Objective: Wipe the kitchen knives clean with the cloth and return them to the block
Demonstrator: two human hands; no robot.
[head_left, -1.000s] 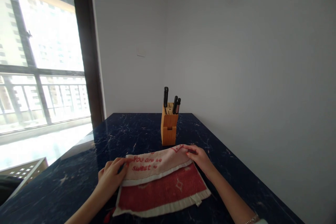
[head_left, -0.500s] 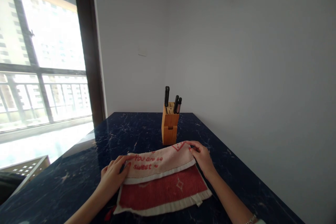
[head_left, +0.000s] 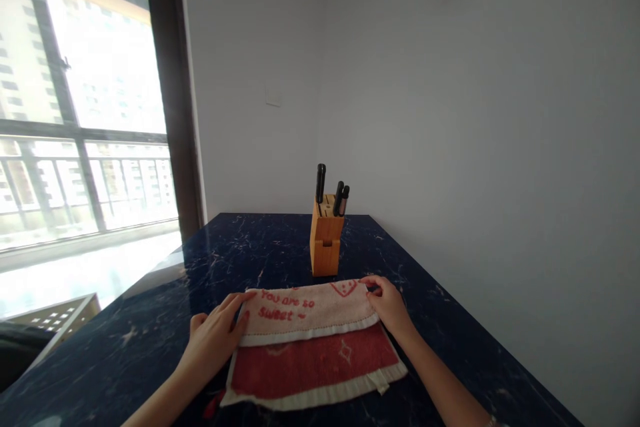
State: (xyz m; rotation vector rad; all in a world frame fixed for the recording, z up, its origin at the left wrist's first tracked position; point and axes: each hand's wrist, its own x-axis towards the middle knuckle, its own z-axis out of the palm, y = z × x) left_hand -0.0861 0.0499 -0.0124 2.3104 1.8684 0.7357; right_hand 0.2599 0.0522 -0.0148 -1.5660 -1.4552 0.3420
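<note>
Across the blue marbled table (head_left: 250,247) in the head view, shows a towel (head_left: 310,363) turned over partway, with the pale lettered layer on top and a wide red strip left uncovered nearest the wearer. Holds the fold's left end under thumb and fingertips of the half-open left hand (head_left: 213,337); pinches its far right corner with the loosely curled right hand (head_left: 390,307). Could be hampered only beyond the far edge, by the upright knife block (head_left: 326,257) close behind.

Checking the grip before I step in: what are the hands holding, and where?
The towel: left hand at its upper left corner, right hand at its upper right.
</note>
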